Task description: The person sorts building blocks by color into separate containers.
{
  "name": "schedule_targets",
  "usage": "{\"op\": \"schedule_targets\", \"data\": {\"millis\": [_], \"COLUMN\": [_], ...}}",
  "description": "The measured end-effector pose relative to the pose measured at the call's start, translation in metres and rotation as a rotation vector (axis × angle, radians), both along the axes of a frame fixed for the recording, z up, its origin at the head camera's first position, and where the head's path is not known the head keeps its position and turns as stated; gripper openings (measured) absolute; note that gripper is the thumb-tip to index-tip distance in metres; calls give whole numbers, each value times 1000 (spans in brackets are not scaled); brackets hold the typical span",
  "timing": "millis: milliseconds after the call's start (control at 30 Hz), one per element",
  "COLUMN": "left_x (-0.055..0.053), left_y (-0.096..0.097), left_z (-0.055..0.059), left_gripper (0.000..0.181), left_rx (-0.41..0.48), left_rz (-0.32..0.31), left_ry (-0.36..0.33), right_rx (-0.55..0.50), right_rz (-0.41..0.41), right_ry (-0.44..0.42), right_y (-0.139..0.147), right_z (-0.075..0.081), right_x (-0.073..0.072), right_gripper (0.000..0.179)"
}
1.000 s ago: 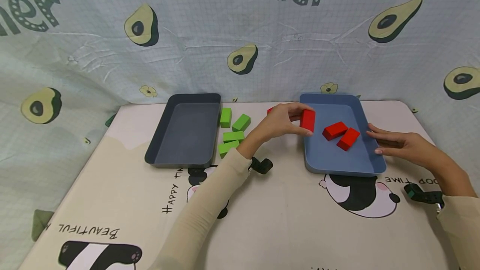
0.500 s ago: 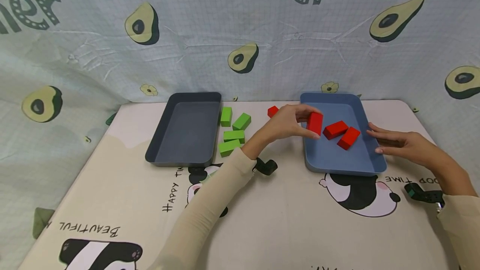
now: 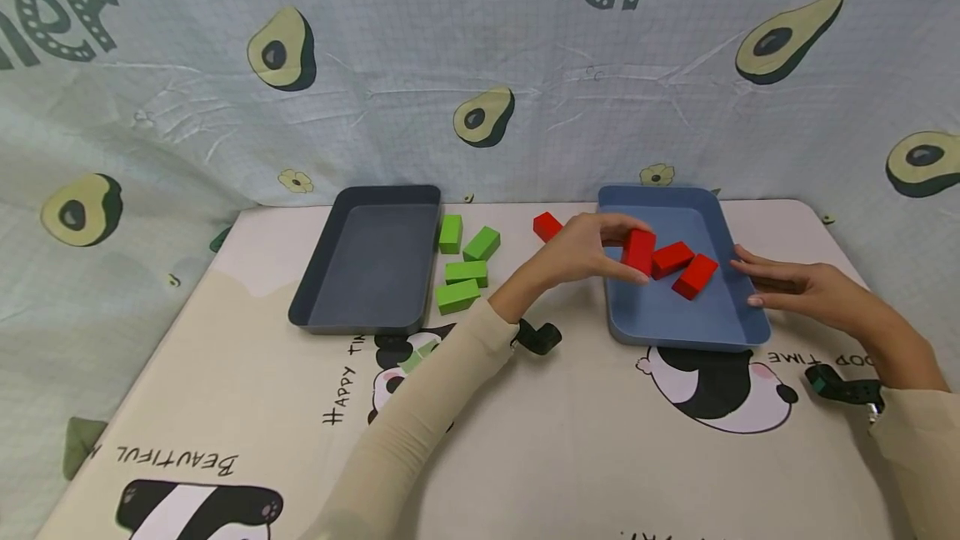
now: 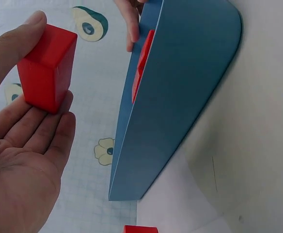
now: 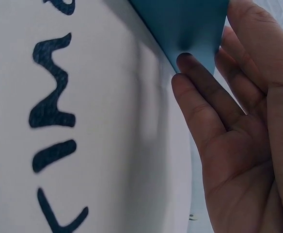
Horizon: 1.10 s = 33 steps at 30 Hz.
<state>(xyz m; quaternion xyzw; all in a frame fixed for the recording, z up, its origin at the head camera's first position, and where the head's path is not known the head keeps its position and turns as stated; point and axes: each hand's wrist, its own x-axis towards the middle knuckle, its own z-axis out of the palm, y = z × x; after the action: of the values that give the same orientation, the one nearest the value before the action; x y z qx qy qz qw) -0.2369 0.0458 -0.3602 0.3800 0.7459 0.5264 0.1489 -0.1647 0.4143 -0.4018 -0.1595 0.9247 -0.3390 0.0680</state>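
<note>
My left hand point(image 3: 581, 255) pinches a red block point(image 3: 638, 252) between thumb and fingers, over the left part of the blue tray point(image 3: 675, 325). In the left wrist view the red block point(image 4: 48, 68) is held above the tray's rim, thumb on top and fingers beneath. Two more red blocks point(image 3: 694, 276) lie inside the blue tray. At the tray's right side is my right hand point(image 3: 810, 290), fingers fairly straight. Its fingertips point(image 5: 185, 80) rest at the outer wall of the tray in the right wrist view.
A dark grey tray point(image 3: 318, 330) stands on the left of the table point(image 3: 570, 423). Beside its right wall lie several green blocks point(image 3: 457, 297). Another red block point(image 3: 547, 226) lies behind my left hand. A patterned cloth point(image 3: 390, 40) hangs behind the table.
My left hand has carried the red block rightward, from the blue tray's left edge to over its inside. More of the red block behind that hand shows. My right hand has stayed in place.
</note>
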Motion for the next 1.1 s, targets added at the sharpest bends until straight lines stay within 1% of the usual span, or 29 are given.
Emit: {"op": "schedule_targets", "data": {"millis": [200, 433, 600, 733, 1100], "left_x": [4, 7, 8, 8, 10], "left_y": [5, 9, 12, 15, 20], "left_z": [1, 1, 1, 1, 2], "left_gripper": [57, 58, 59, 61, 60], "left_rx": [43, 23, -9, -29, 12], "left_rz": [-41, -43, -35, -30, -80], "left_ry": [-13, 3, 28, 35, 12], "right_rx": [17, 16, 10, 13, 30], "right_rz": [-9, -11, -3, -5, -11], "right_ry": [-6, -15, -10, -17, -25], "right_y": [-1, -2, -2, -2, -2], "right_z": [1, 2, 2, 2, 3], "right_x": [0, 1, 0, 0, 0], "right_gripper": [60, 59, 59, 59, 59]}}
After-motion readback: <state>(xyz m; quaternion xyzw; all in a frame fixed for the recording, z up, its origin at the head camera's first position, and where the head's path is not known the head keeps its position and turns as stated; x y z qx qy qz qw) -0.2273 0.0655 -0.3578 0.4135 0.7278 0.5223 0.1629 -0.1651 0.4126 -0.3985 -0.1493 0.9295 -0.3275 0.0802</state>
